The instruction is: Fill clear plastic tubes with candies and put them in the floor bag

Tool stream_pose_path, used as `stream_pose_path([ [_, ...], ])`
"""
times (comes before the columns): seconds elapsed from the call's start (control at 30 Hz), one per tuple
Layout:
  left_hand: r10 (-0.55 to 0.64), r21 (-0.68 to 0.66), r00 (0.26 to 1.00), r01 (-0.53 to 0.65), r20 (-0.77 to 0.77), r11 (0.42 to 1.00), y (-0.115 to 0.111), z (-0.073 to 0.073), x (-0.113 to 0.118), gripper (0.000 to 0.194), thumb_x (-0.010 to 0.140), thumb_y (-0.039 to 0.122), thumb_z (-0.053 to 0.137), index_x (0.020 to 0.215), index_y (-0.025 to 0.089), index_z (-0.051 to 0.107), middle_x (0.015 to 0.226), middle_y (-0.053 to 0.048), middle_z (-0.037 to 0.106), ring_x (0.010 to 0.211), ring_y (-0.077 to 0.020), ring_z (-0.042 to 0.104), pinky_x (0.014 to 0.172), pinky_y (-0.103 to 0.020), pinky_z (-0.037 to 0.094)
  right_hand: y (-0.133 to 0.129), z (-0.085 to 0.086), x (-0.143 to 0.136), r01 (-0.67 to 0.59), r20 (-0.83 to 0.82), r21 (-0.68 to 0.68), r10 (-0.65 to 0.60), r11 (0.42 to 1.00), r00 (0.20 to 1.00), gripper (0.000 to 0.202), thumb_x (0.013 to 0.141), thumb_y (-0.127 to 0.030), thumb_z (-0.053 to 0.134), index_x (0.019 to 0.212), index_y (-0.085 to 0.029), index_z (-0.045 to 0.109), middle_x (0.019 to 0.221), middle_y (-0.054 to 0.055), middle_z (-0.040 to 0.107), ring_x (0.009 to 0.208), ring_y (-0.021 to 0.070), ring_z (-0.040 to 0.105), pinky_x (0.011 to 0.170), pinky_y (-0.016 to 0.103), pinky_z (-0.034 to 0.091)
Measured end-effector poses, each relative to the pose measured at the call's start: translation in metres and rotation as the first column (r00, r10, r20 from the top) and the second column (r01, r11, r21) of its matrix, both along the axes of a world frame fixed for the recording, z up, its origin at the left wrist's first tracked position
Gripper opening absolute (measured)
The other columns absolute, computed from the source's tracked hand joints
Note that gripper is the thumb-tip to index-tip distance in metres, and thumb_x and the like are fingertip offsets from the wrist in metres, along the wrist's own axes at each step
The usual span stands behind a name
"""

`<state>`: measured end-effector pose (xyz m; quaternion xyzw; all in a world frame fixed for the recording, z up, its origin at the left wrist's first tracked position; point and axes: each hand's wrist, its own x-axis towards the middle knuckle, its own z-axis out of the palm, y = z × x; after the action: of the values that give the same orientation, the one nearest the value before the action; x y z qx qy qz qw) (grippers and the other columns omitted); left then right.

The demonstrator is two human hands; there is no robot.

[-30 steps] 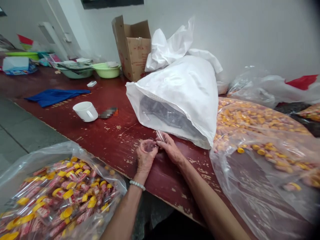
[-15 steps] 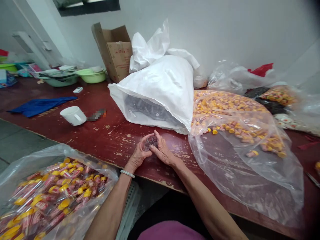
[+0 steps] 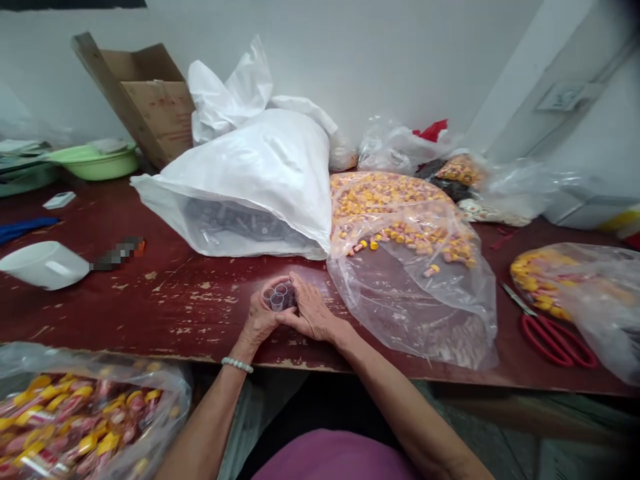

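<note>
Several small clear tubes [image 3: 278, 299] stand with their round open ends up, cupped between my two hands near the table's front edge. My left hand [image 3: 259, 317], with a beaded bracelet at the wrist, curves round their left side. My right hand [image 3: 313, 310] wraps their right side, its thumb reaching toward my left hand. Behind my hands lies a white sack [image 3: 265, 160], its mouth open toward me, with clear tubes inside. To the right, a clear plastic bag [image 3: 410, 307] holds many small yellow-capped tubes with pinkish contents.
A bag of larger yellow-capped tubes [image 3: 75, 420] is at the lower left. Red-handled scissors [image 3: 555, 340] lie at the right beside another bag. On the left are a white mug [image 3: 45, 265], a green basin [image 3: 95, 162] and a cardboard box [image 3: 160, 113].
The view has turned to the right, so the table's things sit further left and the scissors show fully. Both hands still cup the clear tubes, whose open ends show more plainly.
</note>
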<state>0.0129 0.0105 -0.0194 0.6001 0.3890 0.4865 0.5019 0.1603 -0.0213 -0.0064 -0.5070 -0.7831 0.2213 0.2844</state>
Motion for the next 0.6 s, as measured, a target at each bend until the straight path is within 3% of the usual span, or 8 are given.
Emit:
stream_pose_path([
  [0.13,-0.027,-0.006,0.999,0.026,-0.034,1.0,0.001,0.002,0.007,0.067,0.053,0.021,0.081,0.115,0.015,0.058,0.108,-0.012,0.068,0.097,-0.026,0.066,0.088,-0.039,0.053,-0.019,0.012,0.016,0.067,-0.16,0.062,-0.056,0.996,0.985,0.078,0.086,-0.049,0.05,0.145,-0.014,0.015,0.147,0.019,0.028,0.133,0.0262,0.032,0.108,0.045,0.03],
  [0.2,-0.032,-0.017,0.998,0.031,-0.048,0.999,0.0,0.005,0.008,0.067,0.054,0.021,0.08,0.116,0.014,0.057,0.105,-0.012,0.069,0.094,-0.0252,0.067,0.087,-0.039,0.053,-0.024,0.023,0.038,0.183,-0.23,0.144,-0.147,0.973,0.962,0.063,0.089,-0.042,0.047,0.143,-0.018,0.023,0.141,0.015,0.038,0.122,0.022,0.045,0.101,0.039,0.038],
  [0.27,-0.025,-0.046,0.999,0.024,-0.035,0.999,0.0,0.008,0.009,0.066,0.055,0.021,0.079,0.116,0.014,0.057,0.103,-0.012,0.07,0.091,-0.0245,0.068,0.086,-0.038,0.054,-0.018,0.032,0.069,0.374,-0.243,0.207,-0.323,0.904,0.915,0.044,0.092,-0.035,0.041,0.133,-0.02,0.04,0.129,0.012,0.05,0.11,0.0192,0.053,0.094,0.035,0.043],
  [0.33,-0.016,-0.085,1.0,0.014,-0.021,0.996,-0.001,0.01,0.01,0.067,0.053,0.021,0.08,0.115,0.014,0.057,0.101,-0.012,0.07,0.09,-0.0247,0.068,0.084,-0.037,0.055,0.0,0.036,0.105,0.554,-0.115,0.209,-0.542,0.806,0.833,0.034,0.093,-0.025,0.034,0.121,-0.017,0.051,0.119,0.012,0.057,0.107,0.0195,0.054,0.09,0.035,0.044],
  [0.4,-0.017,-0.115,0.999,0.013,-0.034,0.993,-0.001,0.011,0.011,0.068,0.051,0.022,0.08,0.115,0.014,0.057,0.1,-0.012,0.071,0.09,-0.0255,0.068,0.08,-0.036,0.057,0.028,0.034,0.134,0.622,0.152,0.178,-0.646,0.762,0.748,0.034,0.091,-0.014,0.031,0.113,-0.014,0.057,0.114,0.013,0.06,0.108,0.0207,0.053,0.093,0.037,0.042],
  [0.5,-0.02,-0.125,0.997,0.01,-0.078,0.992,0.002,0.008,0.011,0.069,0.052,0.026,0.079,0.116,0.013,0.056,0.101,-0.013,0.071,0.09,-0.0255,0.068,0.079,-0.035,0.057,0.074,0.03,0.153,0.588,0.336,0.165,-0.606,0.791,0.721,0.029,0.089,-0.013,0.037,0.103,-0.012,0.062,0.112,0.014,0.062,0.11,0.0226,0.053,0.097,0.038,0.039],
  [0.6,-0.007,-0.105,0.994,-0.004,-0.11,0.994,0.005,0.002,0.01,0.07,0.052,0.03,0.078,0.116,0.013,0.057,0.1,-0.012,0.071,0.09,-0.0253,0.069,0.079,-0.032,0.057,0.109,0.033,0.144,0.538,0.425,0.181,-0.559,0.823,0.712,0.025,0.09,-0.021,0.046,0.106,-0.012,0.062,0.116,0.017,0.059,0.113,0.0248,0.051,0.098,0.039,0.039],
])
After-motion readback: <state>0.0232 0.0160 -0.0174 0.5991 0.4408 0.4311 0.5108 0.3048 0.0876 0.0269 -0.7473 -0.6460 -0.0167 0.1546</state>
